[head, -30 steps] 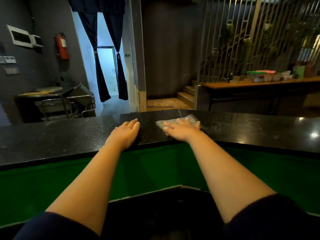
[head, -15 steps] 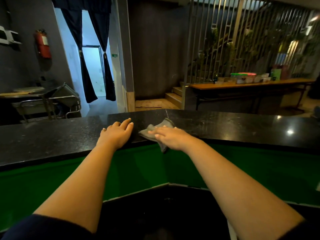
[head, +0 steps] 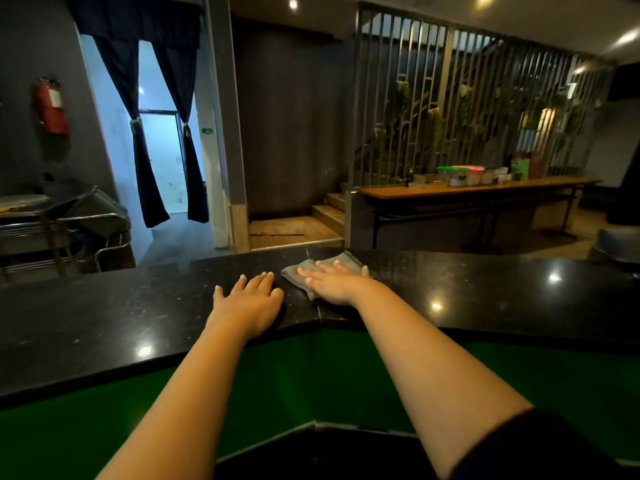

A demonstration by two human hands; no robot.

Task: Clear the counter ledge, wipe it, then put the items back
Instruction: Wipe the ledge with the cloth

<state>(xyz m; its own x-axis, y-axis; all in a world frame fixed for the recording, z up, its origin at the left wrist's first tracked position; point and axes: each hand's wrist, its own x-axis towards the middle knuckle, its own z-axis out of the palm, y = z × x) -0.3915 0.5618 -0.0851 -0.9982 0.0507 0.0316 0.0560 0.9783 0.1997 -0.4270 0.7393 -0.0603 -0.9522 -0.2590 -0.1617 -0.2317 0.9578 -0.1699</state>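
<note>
On the ledge (head: 104,323), right hand (head: 334,282) presses cloth (head: 311,268) (fingers flat); left hand (head: 249,299) spread.

Lighting: dim interior. Sources: ceiling spotlights (head: 293,3); cool blue daylight through curtained doorway (head: 157,157). Glare: small spot reflections on polished black counter ledge (head: 485,296). Image: wide-angle bowing at edges; far wooden table (head: 467,190) soft, possibly motion-blurred; corners dark, detail lost.

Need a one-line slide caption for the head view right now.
Right hand presses a grey cloth flat on the black counter ledge; left hand rests beside it.
</note>
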